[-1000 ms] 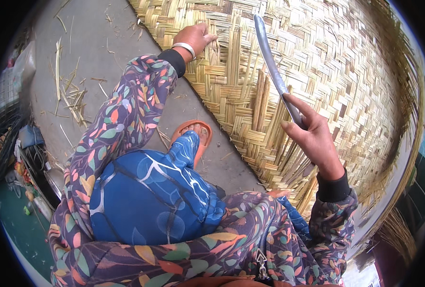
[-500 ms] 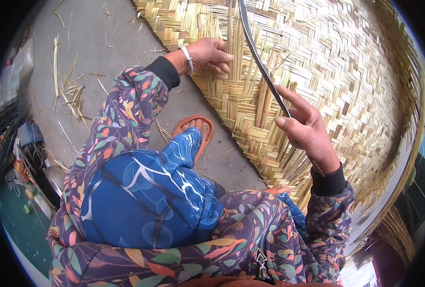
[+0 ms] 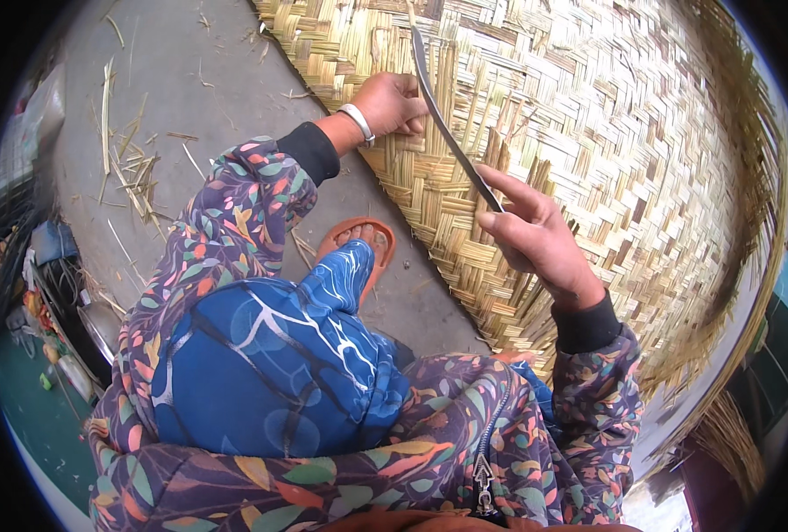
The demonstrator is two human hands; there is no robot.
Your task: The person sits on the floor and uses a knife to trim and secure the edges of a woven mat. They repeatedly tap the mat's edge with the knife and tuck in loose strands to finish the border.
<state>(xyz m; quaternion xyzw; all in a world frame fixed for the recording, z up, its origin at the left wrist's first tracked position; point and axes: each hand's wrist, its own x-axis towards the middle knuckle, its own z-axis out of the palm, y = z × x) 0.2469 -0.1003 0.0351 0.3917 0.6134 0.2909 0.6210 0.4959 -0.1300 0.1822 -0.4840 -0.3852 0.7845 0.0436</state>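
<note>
A large woven mat (image 3: pixel 624 115) of pale, flat plant strips spreads across the right side. My right hand (image 3: pixel 536 244) is closed on the near end of a long, dark, flat, slightly curved metal tool (image 3: pixel 443 124), pinched between thumb and fingers. The tool slants away to the left over the weave, and a pale strip (image 3: pixel 410 12) shows at its far tip. Close to the mat's left edge, my left hand (image 3: pixel 390 105) rests on the weave beside the tool, fingers curled and pressed together. What lies between those fingers is hidden. Several loose strip ends (image 3: pixel 491 155) stick up near the tool.
Strip scraps (image 3: pixel 132 177) litter the grey floor (image 3: pixel 226 53) at left. My orange sandal (image 3: pixel 383 266) is next to the mat's edge. A bundle of straw-coloured stalks (image 3: pixel 731 434) stands at lower right. Mixed household things (image 3: pixel 66 293) crowd the far left.
My right hand and the metal tool have moved left and slightly down. My left hand's fingers, spread before, have curled closed against the weave.
</note>
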